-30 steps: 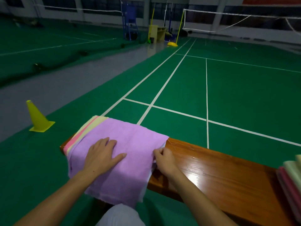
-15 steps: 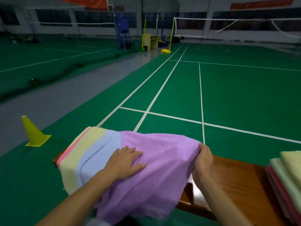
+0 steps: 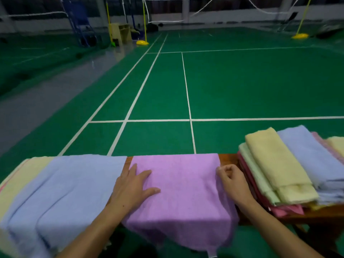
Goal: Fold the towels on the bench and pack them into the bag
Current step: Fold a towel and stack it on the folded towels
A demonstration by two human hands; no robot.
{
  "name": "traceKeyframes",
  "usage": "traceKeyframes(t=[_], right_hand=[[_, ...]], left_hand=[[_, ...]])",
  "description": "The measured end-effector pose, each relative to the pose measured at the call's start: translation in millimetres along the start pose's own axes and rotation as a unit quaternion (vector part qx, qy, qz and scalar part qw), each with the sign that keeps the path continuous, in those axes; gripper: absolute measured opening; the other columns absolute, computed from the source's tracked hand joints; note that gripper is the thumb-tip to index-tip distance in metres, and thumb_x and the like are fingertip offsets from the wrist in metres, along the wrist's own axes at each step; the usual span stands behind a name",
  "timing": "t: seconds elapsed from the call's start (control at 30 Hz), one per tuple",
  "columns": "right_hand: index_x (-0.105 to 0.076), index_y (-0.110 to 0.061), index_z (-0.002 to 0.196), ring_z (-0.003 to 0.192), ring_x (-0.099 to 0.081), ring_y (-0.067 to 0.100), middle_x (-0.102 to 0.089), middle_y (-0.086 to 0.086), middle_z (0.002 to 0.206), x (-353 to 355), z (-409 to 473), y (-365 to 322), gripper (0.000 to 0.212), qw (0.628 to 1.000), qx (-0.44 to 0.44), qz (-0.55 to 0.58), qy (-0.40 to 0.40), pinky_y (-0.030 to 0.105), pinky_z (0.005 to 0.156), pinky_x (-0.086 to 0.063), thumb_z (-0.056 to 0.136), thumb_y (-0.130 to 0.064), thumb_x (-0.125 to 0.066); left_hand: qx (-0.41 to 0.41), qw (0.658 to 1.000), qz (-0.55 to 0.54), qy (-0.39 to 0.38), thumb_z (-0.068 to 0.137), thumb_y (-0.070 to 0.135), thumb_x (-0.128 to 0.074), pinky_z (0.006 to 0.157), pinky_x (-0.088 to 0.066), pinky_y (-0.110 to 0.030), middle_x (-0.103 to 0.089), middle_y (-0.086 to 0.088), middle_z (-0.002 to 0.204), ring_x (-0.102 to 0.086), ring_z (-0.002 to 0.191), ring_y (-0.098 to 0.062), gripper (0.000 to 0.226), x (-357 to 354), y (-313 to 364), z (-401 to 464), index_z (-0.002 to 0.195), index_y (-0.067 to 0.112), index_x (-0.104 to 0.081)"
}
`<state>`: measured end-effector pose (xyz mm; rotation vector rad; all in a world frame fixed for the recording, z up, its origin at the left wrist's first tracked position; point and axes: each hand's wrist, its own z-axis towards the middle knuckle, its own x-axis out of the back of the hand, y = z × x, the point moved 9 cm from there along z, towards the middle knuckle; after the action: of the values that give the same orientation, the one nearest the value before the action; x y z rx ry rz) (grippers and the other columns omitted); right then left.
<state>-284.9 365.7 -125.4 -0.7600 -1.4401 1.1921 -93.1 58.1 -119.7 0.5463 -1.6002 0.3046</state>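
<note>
A purple towel lies spread across the wooden bench, its near part hanging over the front edge. My left hand rests flat on the towel's left side, fingers straight. My right hand pinches the towel's right edge with curled fingers. To the left lies a pile of unfolded towels, a blue towel on top and a yellow one under it. To the right stands a stack of folded towels in yellow, green, blue and pink. No bag is in view.
The bench stands on a green badminton court with white lines. Net posts with yellow bases and a blue umpire chair stand far off.
The purple towel has been pulled right off the unfolded pile and laid flat on the bare bench. Both hands moved right with it. The view turned, showing the folded stack.
</note>
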Motion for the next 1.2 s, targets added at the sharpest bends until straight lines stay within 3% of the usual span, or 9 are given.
traceKeyframes(t=[0.07, 0.17, 0.3, 0.4, 0.53, 0.73, 0.97, 1.1, 1.2], right_hand=[[-0.059, -0.016, 0.093, 0.061, -0.059, -0.002, -0.068, -0.001, 0.078, 3.4, 3.0, 13.0, 0.013, 1.000, -0.013, -0.005, -0.008, 0.022, 0.063, -0.047, 0.099, -0.012, -0.070], [-0.059, -0.018, 0.109, 0.070, -0.065, -0.008, -0.069, -0.006, 0.091, 6.7, 1.2, 18.8, 0.024, 0.999, -0.014, -0.011, -0.032, 0.014, 0.068, -0.049, 0.094, -0.005, -0.072], [-0.070, -0.023, 0.115, 0.082, -0.069, -0.002, -0.073, -0.005, 0.115, 7.0, 2.6, 15.8, 0.033, 0.997, -0.010, 0.007, -0.072, 0.014, 0.071, -0.054, 0.092, 0.000, -0.073], [-0.079, -0.020, 0.110, 0.088, -0.069, -0.007, -0.075, -0.010, 0.114, 6.0, 3.4, 11.7, 0.026, 0.995, -0.015, 0.011, -0.101, 0.009, 0.074, -0.051, 0.092, -0.002, -0.076], [-0.084, -0.021, 0.104, 0.094, -0.070, -0.005, -0.080, -0.008, 0.102, 4.6, 2.2, 5.7, 0.018, 0.992, -0.021, 0.032, -0.123, 0.009, 0.078, -0.051, 0.091, -0.008, -0.080], [-0.082, -0.023, 0.110, 0.107, -0.073, 0.008, -0.079, -0.011, 0.112, 11.8, 3.0, -17.6, 0.018, 0.992, -0.003, 0.086, -0.088, 0.033, 0.093, -0.058, 0.093, -0.019, -0.080], [-0.076, -0.023, 0.125, 0.107, -0.070, -0.004, -0.077, -0.015, 0.116, 34.2, 1.6, -65.3, 0.033, 0.994, 0.061, 0.081, -0.050, 0.010, 0.082, -0.055, 0.092, -0.021, -0.080], [-0.074, -0.022, 0.130, 0.112, -0.069, -0.002, -0.076, -0.013, 0.121, 47.5, 4.4, -82.3, 0.040, 0.993, 0.084, 0.073, -0.028, 0.016, 0.093, -0.057, 0.091, -0.018, -0.082], [-0.073, -0.018, 0.132, 0.112, -0.068, -0.004, -0.075, -0.012, 0.122, 54.3, 6.0, -100.2, 0.045, 0.993, 0.113, 0.035, -0.019, 0.014, 0.093, -0.055, 0.089, -0.015, -0.084]], left_hand=[[0.048, 0.997, -0.059, 0.024, 0.069, 0.093, -0.062, 0.112, -0.045, -0.051, -0.032, -0.009, 0.160, -0.038, 0.142, -0.033, 0.095, 3.5, -5.8, 2.5, 0.148, 0.042, -0.048], [0.106, 0.973, -0.199, 0.042, 0.068, 0.063, -0.090, 0.109, -0.047, -0.050, -0.043, -0.012, 0.145, -0.049, 0.128, -0.036, 0.079, 1.8, -20.7, 11.5, 0.137, 0.035, -0.061], [0.103, 0.933, -0.345, -0.029, 0.080, 0.027, -0.092, 0.086, -0.058, -0.040, -0.060, -0.002, 0.124, -0.063, 0.100, -0.021, 0.048, 2.3, -22.8, 20.9, 0.121, 0.030, -0.068], [0.068, 0.883, -0.456, -0.087, 0.086, 0.015, -0.086, 0.076, -0.055, -0.027, -0.060, 0.003, 0.124, -0.062, 0.101, -0.013, 0.032, 5.5, -12.2, 16.2, 0.115, 0.026, -0.077], [0.049, 0.866, -0.496, -0.041, 0.087, 0.016, -0.085, 0.074, -0.057, -0.023, -0.067, 0.005, 0.119, -0.066, 0.102, -0.015, 0.017, 27.5, -13.7, 13.6, 0.103, 0.021, -0.083], [0.030, 0.855, -0.518, -0.002, 0.083, 0.023, -0.088, 0.073, -0.060, -0.026, -0.076, 0.007, 0.113, -0.072, 0.104, -0.016, 0.015, 56.5, -27.8, 9.6, 0.097, 0.025, -0.085], [-0.017, 0.834, -0.552, 0.009, 0.074, 0.011, -0.092, 0.082, -0.064, -0.028, -0.079, 0.004, 0.114, -0.075, 0.102, -0.013, 0.044, 86.4, -33.8, 2.4, 0.115, 0.024, -0.081], [-0.037, 0.858, -0.507, 0.074, 0.076, 0.013, -0.091, 0.078, -0.062, -0.020, -0.079, 0.007, 0.110, -0.074, 0.097, -0.005, 0.040, 109.4, -41.0, 0.1, 0.113, 0.024, -0.081], [-0.041, 0.888, -0.434, 0.146, 0.078, 0.018, -0.092, 0.080, -0.060, -0.023, -0.077, 0.007, 0.106, -0.073, 0.095, -0.008, 0.034, 127.8, -45.1, 0.5, 0.111, 0.023, -0.081]])
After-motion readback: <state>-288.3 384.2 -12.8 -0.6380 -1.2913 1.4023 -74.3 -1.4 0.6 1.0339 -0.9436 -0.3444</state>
